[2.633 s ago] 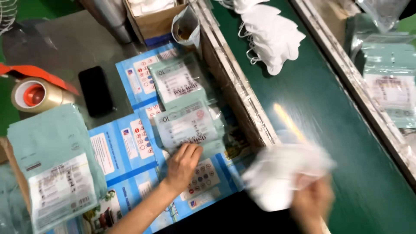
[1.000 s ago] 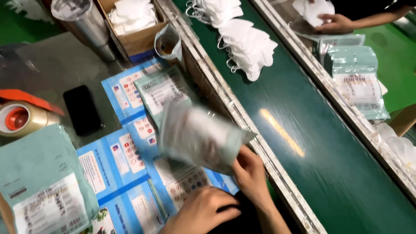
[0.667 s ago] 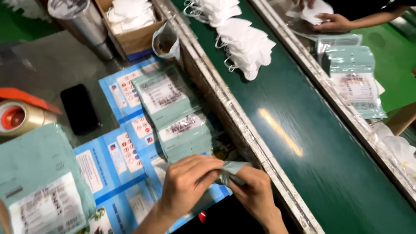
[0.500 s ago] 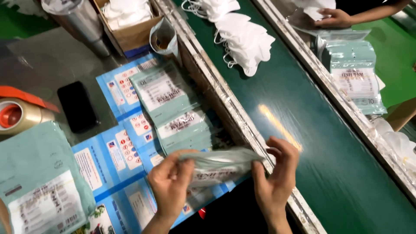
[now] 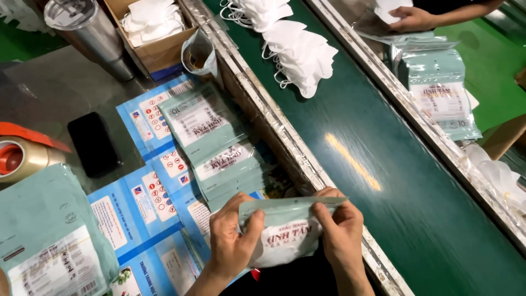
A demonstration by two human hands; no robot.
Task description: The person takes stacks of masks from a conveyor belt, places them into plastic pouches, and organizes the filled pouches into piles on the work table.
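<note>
Hands (image 5: 233, 244) (image 5: 342, 233) pinching pale-green pouch (image 5: 285, 233), stacked green pouches (image 5: 219, 148) behind

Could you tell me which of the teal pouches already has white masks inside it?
The pouch between left hand and right hand: it bulges white, unlike the flat empties.

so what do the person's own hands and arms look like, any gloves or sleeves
Both are bare. The left hand and the right hand wear no gloves, and no ring, watch or wristband shows on either. The forearms that enter from the bottom edge are uncovered as far as the picture reaches, so no sleeve is in view. The fingernails look short and unpainted.
</note>
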